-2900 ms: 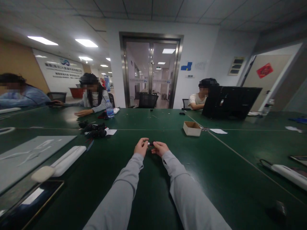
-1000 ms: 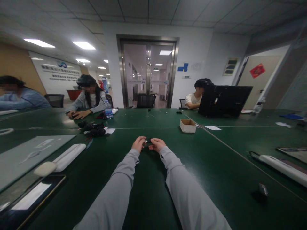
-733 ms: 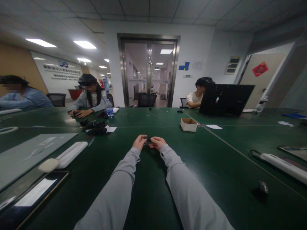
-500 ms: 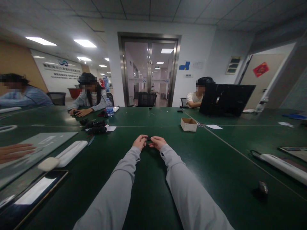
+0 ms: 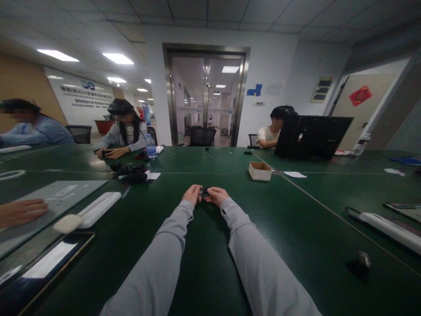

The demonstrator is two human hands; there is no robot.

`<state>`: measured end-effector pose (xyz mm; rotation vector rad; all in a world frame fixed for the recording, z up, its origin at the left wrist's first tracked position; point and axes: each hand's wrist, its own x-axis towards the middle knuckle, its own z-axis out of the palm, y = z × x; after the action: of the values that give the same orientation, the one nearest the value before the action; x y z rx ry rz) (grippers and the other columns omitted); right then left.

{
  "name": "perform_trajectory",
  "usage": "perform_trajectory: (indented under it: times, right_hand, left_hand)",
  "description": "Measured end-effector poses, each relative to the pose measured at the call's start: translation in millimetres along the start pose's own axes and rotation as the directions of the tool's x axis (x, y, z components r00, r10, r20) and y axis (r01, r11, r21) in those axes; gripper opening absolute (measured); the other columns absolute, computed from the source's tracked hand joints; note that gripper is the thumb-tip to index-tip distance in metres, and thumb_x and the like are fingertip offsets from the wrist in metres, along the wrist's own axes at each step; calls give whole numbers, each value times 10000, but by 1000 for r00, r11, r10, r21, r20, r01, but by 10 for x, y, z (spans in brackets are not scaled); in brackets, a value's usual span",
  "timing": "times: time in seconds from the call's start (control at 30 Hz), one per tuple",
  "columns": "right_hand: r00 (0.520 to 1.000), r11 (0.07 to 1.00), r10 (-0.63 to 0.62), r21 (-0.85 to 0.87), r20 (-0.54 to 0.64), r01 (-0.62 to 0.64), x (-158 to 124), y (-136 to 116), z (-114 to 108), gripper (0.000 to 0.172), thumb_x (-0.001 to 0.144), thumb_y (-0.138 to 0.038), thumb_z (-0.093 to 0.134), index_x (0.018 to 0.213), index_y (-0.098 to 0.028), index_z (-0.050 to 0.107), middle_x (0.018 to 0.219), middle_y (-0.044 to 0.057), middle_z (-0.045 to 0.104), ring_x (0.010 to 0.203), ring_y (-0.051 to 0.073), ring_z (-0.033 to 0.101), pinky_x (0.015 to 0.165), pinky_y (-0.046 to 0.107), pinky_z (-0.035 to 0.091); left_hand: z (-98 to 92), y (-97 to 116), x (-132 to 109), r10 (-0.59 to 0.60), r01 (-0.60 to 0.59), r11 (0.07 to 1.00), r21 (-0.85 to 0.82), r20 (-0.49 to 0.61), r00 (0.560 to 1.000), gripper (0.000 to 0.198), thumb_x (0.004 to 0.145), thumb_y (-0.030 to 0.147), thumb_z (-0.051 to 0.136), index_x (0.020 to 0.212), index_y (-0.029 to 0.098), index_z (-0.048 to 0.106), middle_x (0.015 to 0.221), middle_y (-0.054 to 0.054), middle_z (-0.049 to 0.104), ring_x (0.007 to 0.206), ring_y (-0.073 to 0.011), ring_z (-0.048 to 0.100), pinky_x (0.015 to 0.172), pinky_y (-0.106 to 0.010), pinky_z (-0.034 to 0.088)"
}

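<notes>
Just above the dark green table (image 5: 210, 254), my left hand (image 5: 191, 194) and my right hand (image 5: 217, 195) face each other at the centre of the view. Between their fingertips is a small black object (image 5: 204, 191), its kind too small to make out. The fingers of each hand are pinched on one end of it. Part of the object is covered by the fingertips.
An open cardboard box (image 5: 260, 171) stands ahead to the right. To my left lie a smartphone (image 5: 49, 267), a white rounded case (image 5: 67, 224) and another person's hand (image 5: 24, 212). A small dark object (image 5: 363, 260) sits at right, near a white power strip (image 5: 391, 227). Black gear (image 5: 131, 173) lies ahead left.
My hands stay in nearly the same place, with slightly more of the black object showing between them. At the left, the other person's hand has drawn back a little and its fingers have curled.
</notes>
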<state>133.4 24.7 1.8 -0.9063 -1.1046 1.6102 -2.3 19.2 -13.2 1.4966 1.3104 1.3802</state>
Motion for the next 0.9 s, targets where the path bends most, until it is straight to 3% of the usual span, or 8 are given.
perform_trajectory:
  times: [0.13,0.27,0.4,0.53,0.67,0.8,0.9]
  right_hand:
    - [1000,1000,4,3,7,-4,0,1,-6,32,710,-108,554,697,-121,528,532,22,596,462,118,583,436,202,486]
    - [1000,1000,1,7,19,-1,-2,-2,-13,45,702,-126,573,704,-124,528,518,14,588,474,122,588,452,212,495]
    - [1000,1000,4,14,10,-4,2,0,-13,45,704,-123,567,706,-123,522,523,17,592,461,117,583,446,207,490]
    - [1000,1000,-1,15,26,1,1,4,-10,51,699,-135,574,698,-127,524,521,8,586,460,115,582,446,206,489]
    - [1000,1000,-8,15,28,8,-4,4,-12,52,698,-142,576,705,-128,526,530,13,593,467,117,583,451,208,487]
    - [1000,1000,0,16,25,0,-5,-3,-11,54,699,-143,573,716,-130,524,531,13,591,470,123,585,456,218,488]
    - [1000,1000,2,21,31,-2,-7,-10,-9,60,694,-134,576,705,-132,517,527,9,588,469,122,584,460,217,487]
  left_hand:
    - [13,-7,3,-22,21,998,-51,-21,1000,274,708,325,446,922,176,534,517,36,510,380,-53,389,397,-173,292]
    - [4,-6,6,-16,16,998,-61,8,1000,341,754,392,355,904,151,544,408,44,440,349,-62,365,386,-177,274]
    - [-20,5,10,-3,9,997,-74,71,997,293,687,296,478,939,154,526,524,28,515,407,-58,414,399,-170,300]
    - [-20,8,11,-32,39,996,-80,86,996,316,753,348,370,934,139,524,441,38,461,339,-50,355,359,-170,256]
    - [-11,17,4,-1,7,995,-96,64,998,291,678,306,500,924,153,529,534,32,500,402,-45,404,394,-163,297]
    - [-11,42,-14,-14,21,994,-108,72,997,323,744,368,380,953,162,514,448,49,455,336,-49,351,357,-170,254]
    - [-18,59,-25,16,-9,997,-78,92,996,296,729,290,404,977,165,506,441,56,445,341,-49,351,372,-170,272]
